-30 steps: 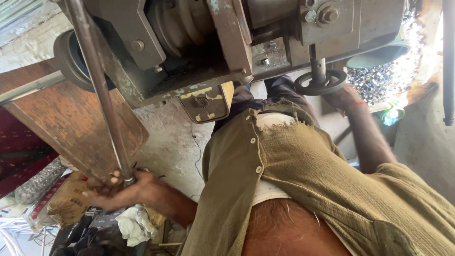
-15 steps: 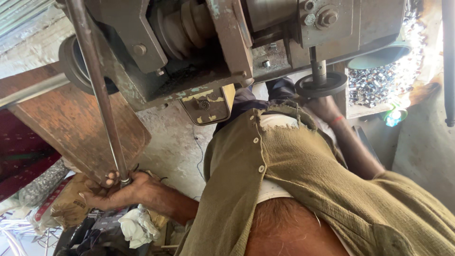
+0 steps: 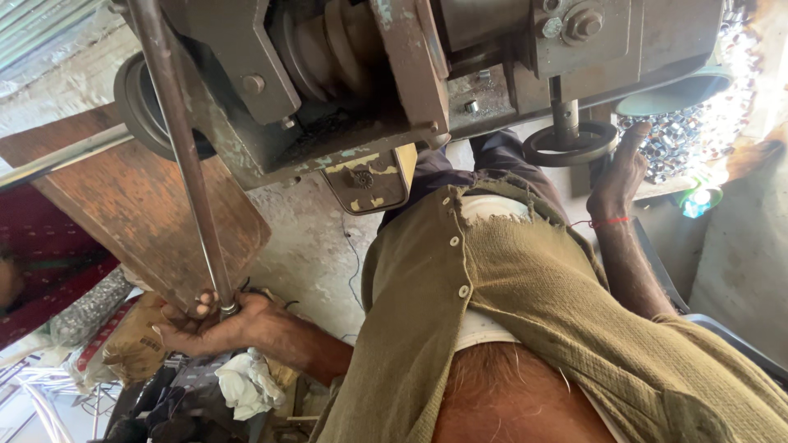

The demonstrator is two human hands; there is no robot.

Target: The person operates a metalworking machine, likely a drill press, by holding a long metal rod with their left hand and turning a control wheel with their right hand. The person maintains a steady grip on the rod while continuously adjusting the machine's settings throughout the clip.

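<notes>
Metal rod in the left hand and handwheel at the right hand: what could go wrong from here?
1. The left hand grips the long metal rod only at its lower end; it could slip or swing.
2. The right hand rests by the black handwheel; fingers might get pinched.
3. The loose shirt hangs near the grooved pulley and might snag.

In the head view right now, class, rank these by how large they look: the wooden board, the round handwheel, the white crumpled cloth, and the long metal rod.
1. wooden board, by far the broadest.
2. long metal rod, very long but thin.
3 and 4. round handwheel and white crumpled cloth look about alike; they lie at different depths, so I will not rank them.
</notes>
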